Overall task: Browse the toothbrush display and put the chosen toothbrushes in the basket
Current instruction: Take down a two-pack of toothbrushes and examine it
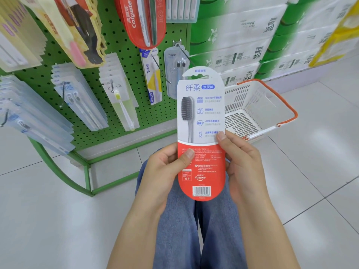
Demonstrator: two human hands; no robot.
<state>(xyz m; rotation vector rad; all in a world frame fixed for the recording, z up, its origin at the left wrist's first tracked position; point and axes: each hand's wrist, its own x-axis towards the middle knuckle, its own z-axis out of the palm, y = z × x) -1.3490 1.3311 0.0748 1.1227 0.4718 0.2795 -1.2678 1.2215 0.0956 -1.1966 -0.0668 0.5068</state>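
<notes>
Pale tiled shop floor (320,171), stacked green-and-white tissue packs (252,35) behind. At left, green pegboard rack (124,45) hung with packaged toothbrushes. Beside it on the floor, white basket (250,107) with orange handle, nothing visible inside. Held upright over blue-jeaned knees, back facing the camera: Colgate toothbrush pack (201,133), left hand (165,167) and right hand (240,162) each pinching an edge.

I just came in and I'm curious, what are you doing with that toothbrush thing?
A person is holding a Colgate toothbrush pack upright in both hands, back side up, as if reading it. The left hand and right hand each grip a lower edge. More packs hang on the green pegboard display. The white basket with an orange handle sits on the floor beside it, apparently with nothing in it yet.
</notes>
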